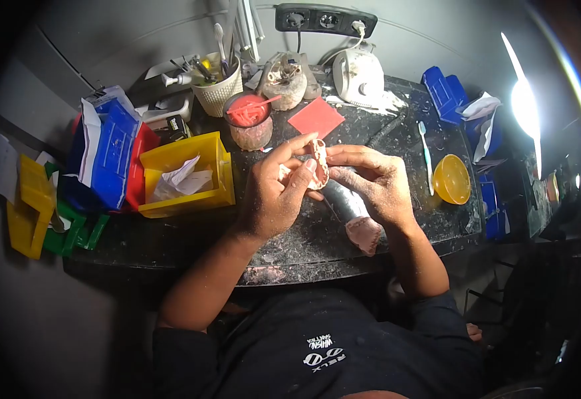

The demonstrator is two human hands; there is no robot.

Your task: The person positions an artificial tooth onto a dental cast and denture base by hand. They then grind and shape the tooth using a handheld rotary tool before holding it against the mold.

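Above the front of the bench, my left hand (278,189) is closed around a pink and whitish denture (320,163), its thumb lying along the near side. My right hand (375,183) meets the denture from the other side, with its fingertips at the right edge. Another pale pink piece (284,173) shows between the fingers of my left hand; its shape is mostly hidden. Whitish dust covers both hands. Below my right hand lies a dark metallic cylinder (344,201) with a rough pink lump (364,235) at its near end.
A red wax sheet (316,118) and a jar of red strips (248,113) sit behind my hands. Yellow (187,176) and blue bins (104,156) stand left. At right are a toothbrush (427,159) and a yellow bowl (451,179). A white device (358,76) stands at the back.
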